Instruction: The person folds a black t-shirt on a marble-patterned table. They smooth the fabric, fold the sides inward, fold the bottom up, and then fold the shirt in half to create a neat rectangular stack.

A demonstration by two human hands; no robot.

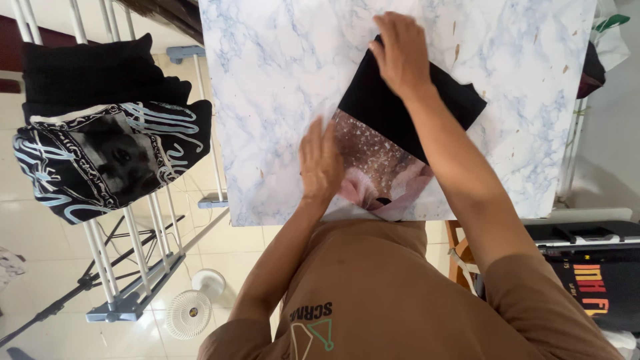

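Observation:
A folded black garment (393, 113) with a pink and brown printed picture lies on a marble-patterned table (280, 67). My left hand (320, 163) rests flat on the garment's near left edge, fingers together and pointing away from me. My right hand (402, 53) presses down on the far black corner of the fabric, palm down. Neither hand lifts the cloth; both lie on top of it. The print's lower edge reaches the table's near rim by my brown shirt.
A white drying rack (133, 267) stands at the left with black printed garments (107, 153) draped over it. A small white fan (190, 312) sits on the tiled floor. A dark printed item (593, 287) lies at the right beside a wooden stool (460, 257).

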